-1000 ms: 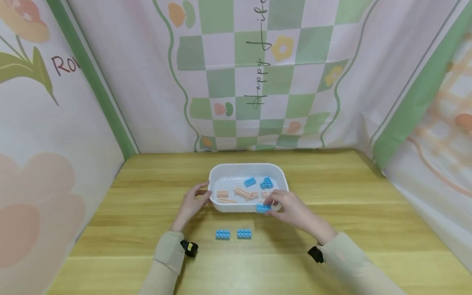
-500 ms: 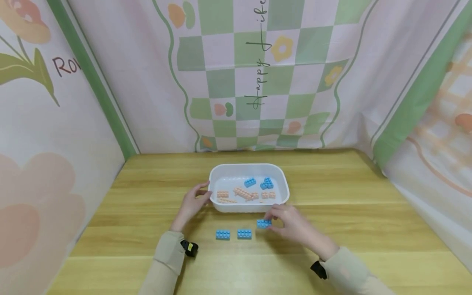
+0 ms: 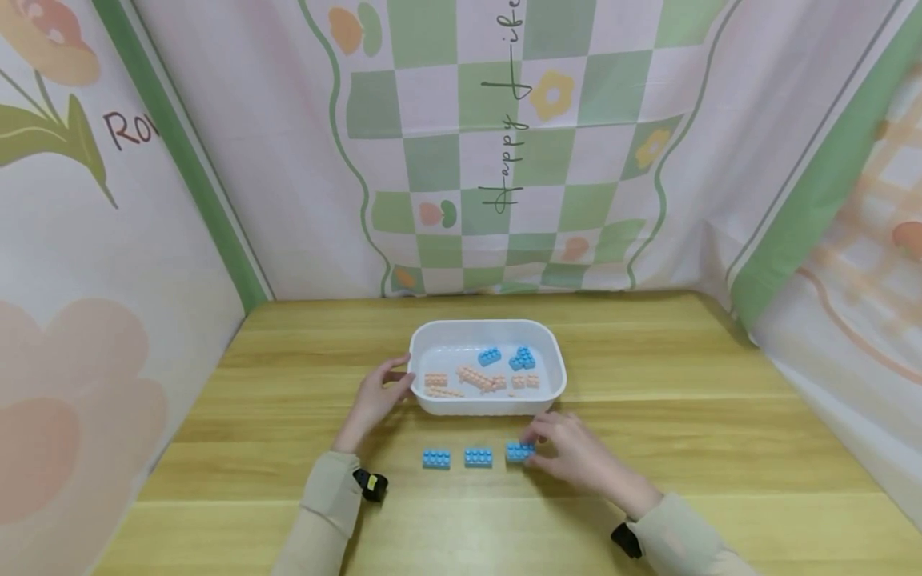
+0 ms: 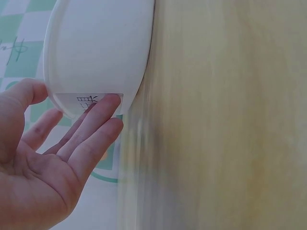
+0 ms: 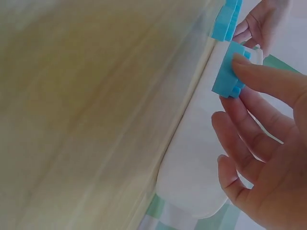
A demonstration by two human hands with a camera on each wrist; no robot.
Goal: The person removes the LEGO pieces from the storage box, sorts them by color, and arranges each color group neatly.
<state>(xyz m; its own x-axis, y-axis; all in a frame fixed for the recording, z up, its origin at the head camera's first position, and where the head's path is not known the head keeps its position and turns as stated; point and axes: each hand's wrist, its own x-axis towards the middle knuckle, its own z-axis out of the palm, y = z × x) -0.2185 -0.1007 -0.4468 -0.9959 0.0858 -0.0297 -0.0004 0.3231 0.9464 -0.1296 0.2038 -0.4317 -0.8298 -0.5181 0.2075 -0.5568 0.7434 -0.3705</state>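
Green-and-white checked cloth [image 3: 504, 144] hangs behind everything. In front, wood-grain worktop [image 3: 663, 368]. White tray [image 3: 461, 407] sits mid-worktop, long side facing the person. Beige sleeves [image 3: 327, 496] on both arms. Left hand [image 3: 378, 400] at tray's left end: grip loosely spread, fingers against the end wall over a label [image 4: 86, 101], lettering partly covered. Right hand [image 3: 572, 452] is on the near side of the tray, clear of it. Black wrist units [image 3: 373, 485], one per wrist. Inside tray: peach clump [image 3: 475, 378] mid-floor, blue cluster [image 3: 522, 358] toward far right, single blue brick [image 3: 489, 357] just left of that. Near side of tray, three more blues in a rough row: left brick [image 3: 435, 458], middle brick [image 3: 479, 458], then held brick [image 3: 515, 453] at the right end. Right grip is pinching held brick between thumb and fingers, studs up; can't tell if its base touches the worktop. Rest of tray, near wall: peach brick [image 3: 435, 379] at left, thin peach strip [image 3: 445, 393] just in front of it, two small peach bricks [image 3: 532, 382] side by side at right, tiny peach bit [image 3: 512, 394] in front of those.
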